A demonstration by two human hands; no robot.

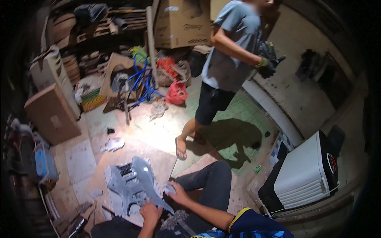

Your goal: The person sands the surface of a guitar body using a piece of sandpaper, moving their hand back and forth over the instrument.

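On floor point(80, 159) — guitar body point(136, 177): axis, horns point(166, 205) nearward | left hand point(150, 212) grips it | right hand point(179, 195) grips pale piece point(169, 187)

Ahead of you, a person point(232, 51) in a grey T-shirt, dark shorts and sandals stands on the floor point(152, 129), with a large cardboard box point(170, 29) further back. To your left you have a brown box point(52, 115) and a blue container point(44, 162), and beyond them blue tangled strands point(139, 81) near a red plastic bag point(176, 95). On your right sits a white boxy appliance point(299, 170), with a small green object point(257, 169) near it.
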